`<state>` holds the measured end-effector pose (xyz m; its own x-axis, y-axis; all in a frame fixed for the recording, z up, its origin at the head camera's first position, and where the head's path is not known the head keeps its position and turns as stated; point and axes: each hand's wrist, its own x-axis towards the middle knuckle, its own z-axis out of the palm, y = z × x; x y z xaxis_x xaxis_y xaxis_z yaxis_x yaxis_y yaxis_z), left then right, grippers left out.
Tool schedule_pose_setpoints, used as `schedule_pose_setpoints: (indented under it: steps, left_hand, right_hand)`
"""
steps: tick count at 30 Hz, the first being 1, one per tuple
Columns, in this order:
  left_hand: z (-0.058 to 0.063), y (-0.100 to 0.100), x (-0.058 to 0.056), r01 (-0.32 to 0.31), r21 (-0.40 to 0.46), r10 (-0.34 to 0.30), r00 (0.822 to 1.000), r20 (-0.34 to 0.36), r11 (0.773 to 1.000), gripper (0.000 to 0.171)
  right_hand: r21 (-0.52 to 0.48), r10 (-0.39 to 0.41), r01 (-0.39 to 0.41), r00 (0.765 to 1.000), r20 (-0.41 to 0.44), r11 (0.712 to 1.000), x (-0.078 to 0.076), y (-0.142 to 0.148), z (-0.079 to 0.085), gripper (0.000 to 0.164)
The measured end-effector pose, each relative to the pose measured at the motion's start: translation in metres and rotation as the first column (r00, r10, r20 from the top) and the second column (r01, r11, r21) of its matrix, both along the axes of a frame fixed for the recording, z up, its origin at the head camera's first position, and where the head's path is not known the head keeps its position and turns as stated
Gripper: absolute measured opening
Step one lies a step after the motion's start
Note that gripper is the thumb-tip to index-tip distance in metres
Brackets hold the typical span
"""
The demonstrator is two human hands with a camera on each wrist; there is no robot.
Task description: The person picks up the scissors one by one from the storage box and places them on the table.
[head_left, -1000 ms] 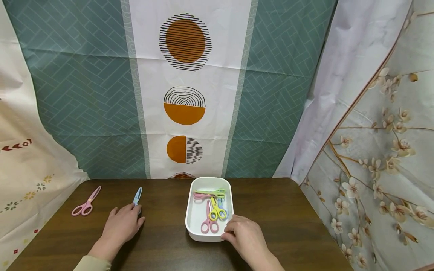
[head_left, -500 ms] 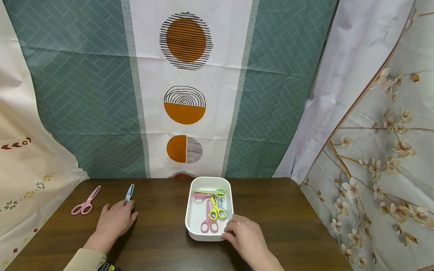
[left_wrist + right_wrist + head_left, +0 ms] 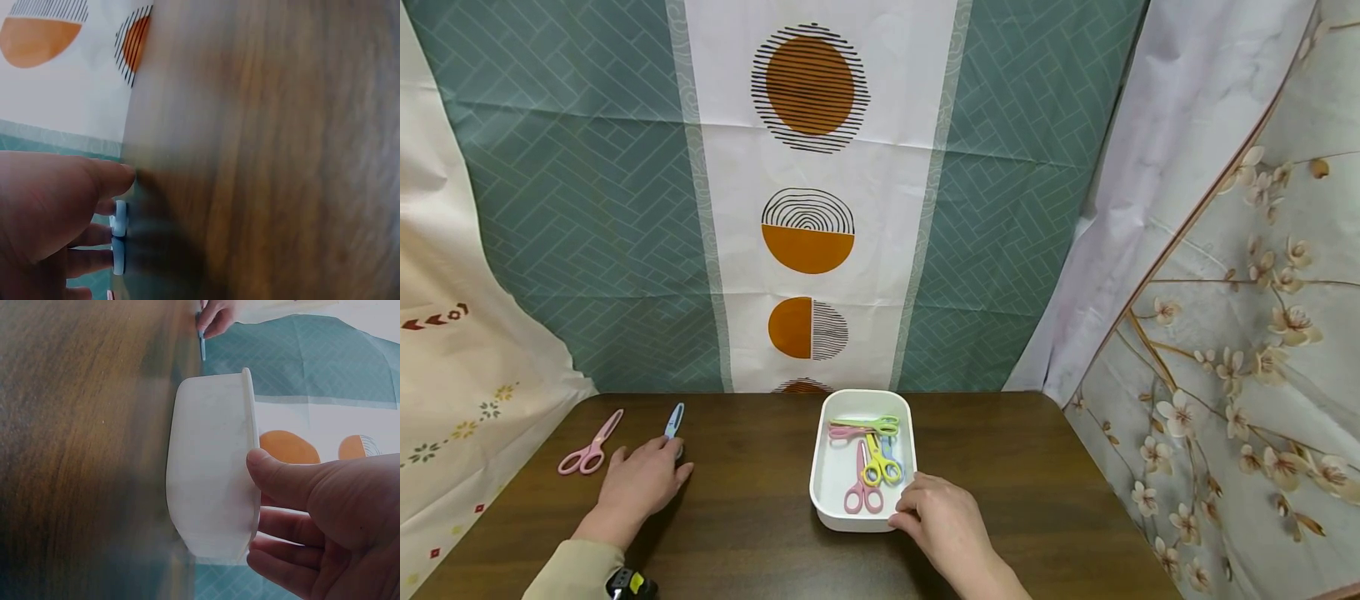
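My left hand (image 3: pixel 638 479) lies over the handles of blue scissors (image 3: pixel 674 419) on the left of the table, blades pointing away. In the left wrist view, its fairly straight fingers meet the scissors' handle loops (image 3: pixel 119 255), with the thumb apart from them. My right hand (image 3: pixel 943 512) holds the near right corner of a white storage bin (image 3: pixel 850 524), thumb and fingers at the rim. Inside the bin lie several scissors: pink ones (image 3: pixel 861 467), yellow ones (image 3: pixel 874 452), green ones (image 3: pixel 887 424), and blue ones partly hidden under the yellow.
Pink scissors (image 3: pixel 592 452) lie at the table's left, beside the blue pair. A dark wooden table (image 3: pixel 760 500) bears everything. A patterned curtain (image 3: pixel 812 250) hangs along its back edge, a floral cloth (image 3: pixel 1240 375) at the right.
My left hand has slid the blue scissors leftward and slightly away from me, nearer to the pink pair. The right hand and the bin have stayed in place.
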<state>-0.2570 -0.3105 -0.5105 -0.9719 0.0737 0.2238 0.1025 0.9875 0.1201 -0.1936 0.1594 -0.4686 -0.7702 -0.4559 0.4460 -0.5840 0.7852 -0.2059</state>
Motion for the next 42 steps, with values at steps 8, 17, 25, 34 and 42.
schedule_pose_setpoints:
  steps: [8, 17, 25, 34, 42]
  left_hand:
    - [0.0, -0.012, -0.004, -0.019, 0.018, 0.018, 1.0, 0.025, 1.0, 0.047]
    - [-0.004, -0.026, -0.009, -0.051, 0.038, 0.049, 0.997, 0.059, 0.998, 0.053]
    - [0.003, -0.028, -0.007, -0.048, 0.024, 0.046, 0.995, 0.085, 0.999, 0.053]
    - [0.001, -0.035, -0.01, -0.037, 0.029, 0.036, 0.997, 0.064, 0.999, 0.051]
    - [0.0, -0.042, -0.012, -0.051, 0.029, 0.049, 0.995, 0.087, 0.998, 0.054]
  right_hand:
    - [0.006, 0.0, 0.0, 1.0, 0.013, 1.0, 0.0, 0.0, 0.001, 0.017]
    - [0.008, -0.001, 0.001, 1.0, 0.007, 1.0, -0.001, 0.0, 0.001, 0.017]
    - [0.007, -0.002, 0.002, 1.0, -0.016, 1.0, 0.0, 0.0, 0.0, 0.018]
    - [0.0, -0.001, 0.001, 1.0, 0.006, 1.0, 0.001, 0.0, 0.0, 0.017]
    - [-0.001, 0.004, -0.004, 1.0, -0.004, 1.0, 0.0, 0.0, 0.0, 0.018]
